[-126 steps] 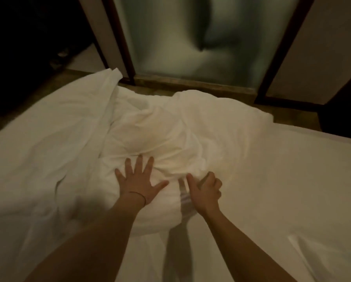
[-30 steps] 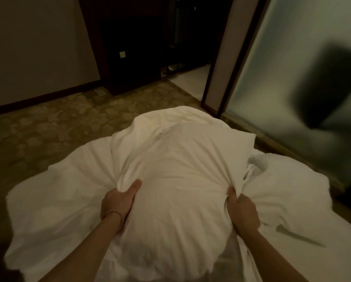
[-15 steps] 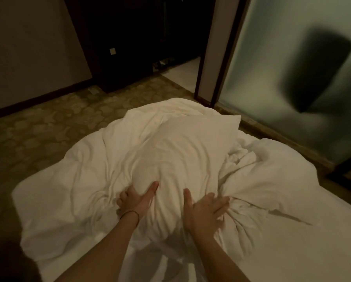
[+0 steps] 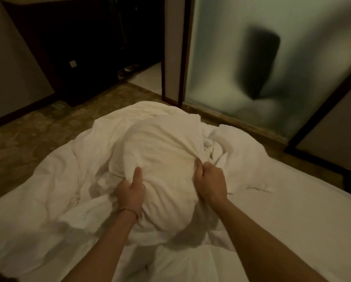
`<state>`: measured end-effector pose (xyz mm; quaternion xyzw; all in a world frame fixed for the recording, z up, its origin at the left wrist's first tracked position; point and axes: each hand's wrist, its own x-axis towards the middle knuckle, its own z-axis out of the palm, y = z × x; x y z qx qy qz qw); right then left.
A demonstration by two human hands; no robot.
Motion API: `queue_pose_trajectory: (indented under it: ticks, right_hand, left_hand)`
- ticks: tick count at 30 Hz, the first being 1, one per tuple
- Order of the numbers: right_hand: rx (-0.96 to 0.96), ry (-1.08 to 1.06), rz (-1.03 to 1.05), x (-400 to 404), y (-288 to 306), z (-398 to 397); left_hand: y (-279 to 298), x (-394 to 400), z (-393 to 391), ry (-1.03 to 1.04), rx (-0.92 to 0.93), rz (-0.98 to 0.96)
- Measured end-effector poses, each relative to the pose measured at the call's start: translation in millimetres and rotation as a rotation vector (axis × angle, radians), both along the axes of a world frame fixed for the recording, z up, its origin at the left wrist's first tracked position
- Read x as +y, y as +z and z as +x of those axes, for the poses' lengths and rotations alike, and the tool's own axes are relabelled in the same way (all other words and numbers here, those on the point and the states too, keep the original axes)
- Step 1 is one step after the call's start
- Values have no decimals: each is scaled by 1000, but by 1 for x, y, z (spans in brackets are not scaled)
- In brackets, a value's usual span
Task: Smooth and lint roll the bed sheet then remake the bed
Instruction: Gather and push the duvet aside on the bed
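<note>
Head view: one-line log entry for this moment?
left hand: grips duvet | right hand: grips duvet | duvet: bunched on bed sheet

Counted two hands: left hand (image 4: 130,192) and right hand (image 4: 210,181), both gripping cloth. One pillow (image 4: 162,159). One bunched duvet (image 4: 68,180). One bed sheet (image 4: 303,220). One thin bracelet (image 4: 129,210) on left wrist. One frosted glass panel (image 4: 221,58). One wall socket (image 4: 72,63).
</note>
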<state>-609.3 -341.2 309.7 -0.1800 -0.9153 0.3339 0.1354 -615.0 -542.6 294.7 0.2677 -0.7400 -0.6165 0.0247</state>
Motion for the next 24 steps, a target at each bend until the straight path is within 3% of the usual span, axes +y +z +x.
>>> queue_pose_trajectory:
  ticks: [5, 9, 14, 20, 24]
  right_hand:
    - [188, -95, -17, 112, 72, 60]
    - [332, -300, -74, 218, 125, 143]
    - [459, -580, -109, 337, 155, 289]
    - [402, -919, -70, 441, 108, 471]
    - [231, -1093, -256, 458, 30, 577]
  left_hand:
    - [93, 114, 55, -146, 252, 113]
    - [148, 222, 113, -341, 402, 175]
    - [184, 361, 210, -636, 399, 200]
    - [138, 515, 329, -1040, 234, 90]
    - [47, 586, 381, -1471, 127, -273]
